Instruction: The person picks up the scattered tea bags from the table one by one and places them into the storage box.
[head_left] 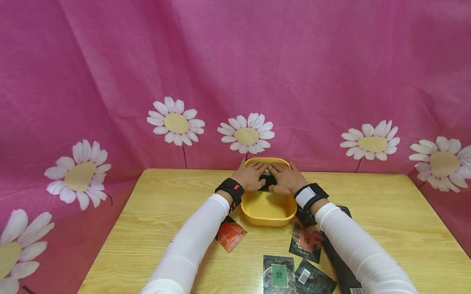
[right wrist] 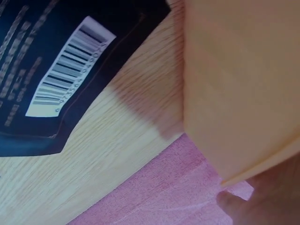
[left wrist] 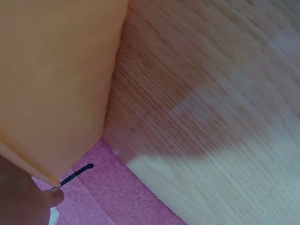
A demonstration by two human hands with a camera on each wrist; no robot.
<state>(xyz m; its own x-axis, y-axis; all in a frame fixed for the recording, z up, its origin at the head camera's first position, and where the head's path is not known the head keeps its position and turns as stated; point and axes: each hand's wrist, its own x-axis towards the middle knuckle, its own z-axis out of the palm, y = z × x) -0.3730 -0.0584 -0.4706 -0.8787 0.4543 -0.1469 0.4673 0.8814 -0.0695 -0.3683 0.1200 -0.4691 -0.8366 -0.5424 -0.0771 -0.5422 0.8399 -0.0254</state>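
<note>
far edge: the yellow basin [head_left: 268, 222] stands at the far edge of the wooden table [head_left: 165, 232], its base reaching the border with the pink backdrop [head_left: 305, 70], as both wrist views show. behind it there is little room.

hands: the left hand [head_left: 249, 178] and the right hand [head_left: 287, 180] lie over the far half of the basin, fingers extended and somewhat spread, tips close to one another. in each wrist view one fingertip shows past the rim. a black packet [head_left: 266, 181] is inside the basin at its far end, partly covered by the hands; the pressure on it cannot be told.

left side: bare wood runs from the basin to the left edge; a red-and-black packet [head_left: 232, 235] lies near the basin, partly under the left forearm.

right side: tighter. a barcoded black pack [right wrist: 70, 70] has a corner just beside the basin wall. a red-labelled packet [head_left: 307, 242] and a long black pouch [head_left: 342, 279] lie by the right forearm.

near side: a strip of wood separates the basin from a green-labelled packet [head_left: 279, 276] and a dark packet [head_left: 315, 284], set side by side.
</note>
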